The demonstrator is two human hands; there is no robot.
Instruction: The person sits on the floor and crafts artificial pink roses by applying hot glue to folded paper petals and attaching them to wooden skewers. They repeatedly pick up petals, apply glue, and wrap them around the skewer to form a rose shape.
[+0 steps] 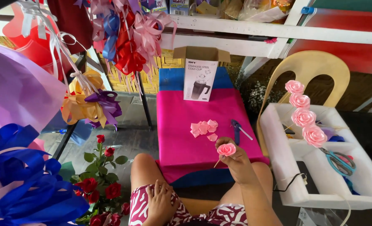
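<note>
My right hand [235, 161] holds a small pink ribbon rose [226, 149] on a thin stick, over the near edge of a magenta cushion [182, 138]. My left hand [160, 203] rests flat on my left thigh and holds nothing. Several loose pink petals [203, 128] lie on the cushion just beyond the rose. A blue glue gun [236, 129] lies to the right of the petals.
Several finished pink roses [304, 112] stand upright in a white foam tray [320, 196] at right, with teal scissors [339, 162] in it. An open white box [200, 75] stands at the cushion's far end. Red roses [98, 188] and ribbon bows [89, 102] crowd the left.
</note>
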